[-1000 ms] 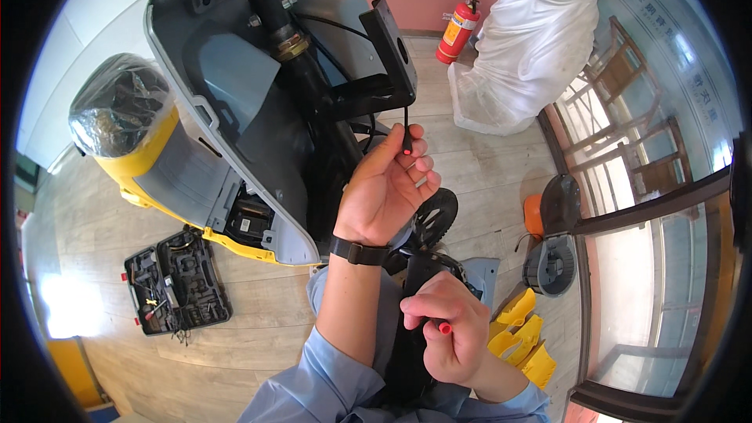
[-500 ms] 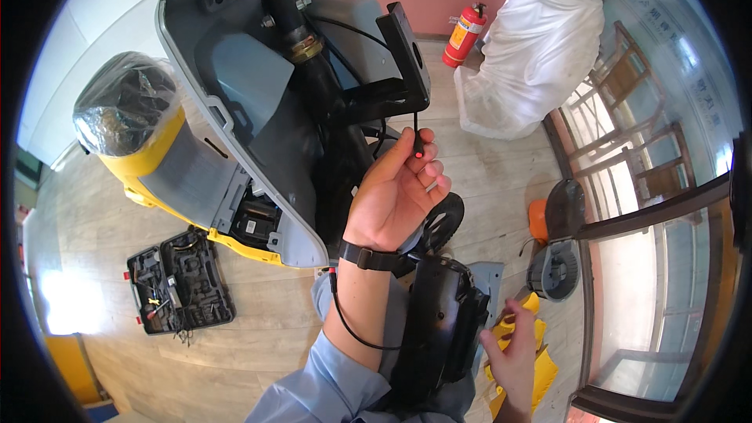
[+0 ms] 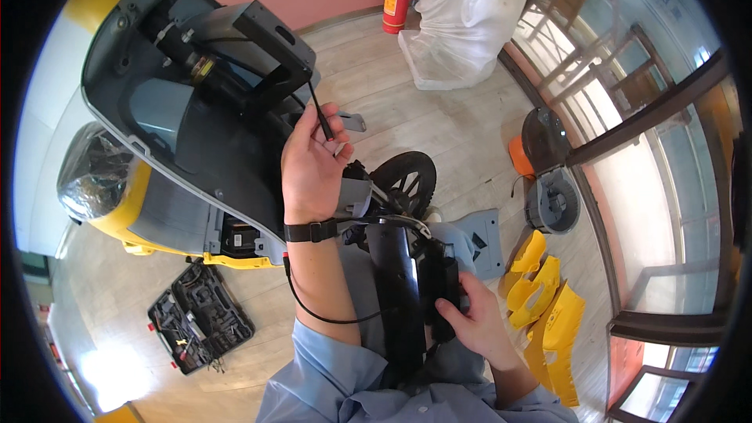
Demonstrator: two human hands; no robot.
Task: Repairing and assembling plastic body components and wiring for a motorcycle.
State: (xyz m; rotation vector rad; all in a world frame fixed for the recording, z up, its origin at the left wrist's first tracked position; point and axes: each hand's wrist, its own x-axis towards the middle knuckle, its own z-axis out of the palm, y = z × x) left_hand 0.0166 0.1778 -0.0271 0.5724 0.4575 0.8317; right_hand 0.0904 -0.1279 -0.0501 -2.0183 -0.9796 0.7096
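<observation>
My left hand (image 3: 315, 168) pinches a black cable connector (image 3: 325, 127) between thumb and fingers. Its cable hangs from beside a black metal bracket (image 3: 278, 82) on the steering tube, within a large grey body shell (image 3: 196, 157). A dark strap (image 3: 312, 231) circles my left wrist, and a thin black cable with a red end (image 3: 309, 309) runs from near it to a long glossy black housing (image 3: 394, 274) over my lap. My right hand (image 3: 479, 317) grips a black block-shaped part (image 3: 445, 278) at that housing's right side, thumb in front, fingers partly hidden.
A black spoked wheel (image 3: 407, 180) stands ahead. Yellow panels (image 3: 552, 313) and a grey panel (image 3: 479, 241) lie to the right, near a grey round bin-like container (image 3: 554, 204). An open toolbox (image 3: 202, 317) sits at left. A fire extinguisher (image 3: 397, 1) and a plastic-wrapped object (image 3: 466, 19) stand behind.
My right hand has come in from the right and closed on the black block-shaped part. The left hand keeps the connector, now further left in view. The view has shifted, showing more of the wheel.
</observation>
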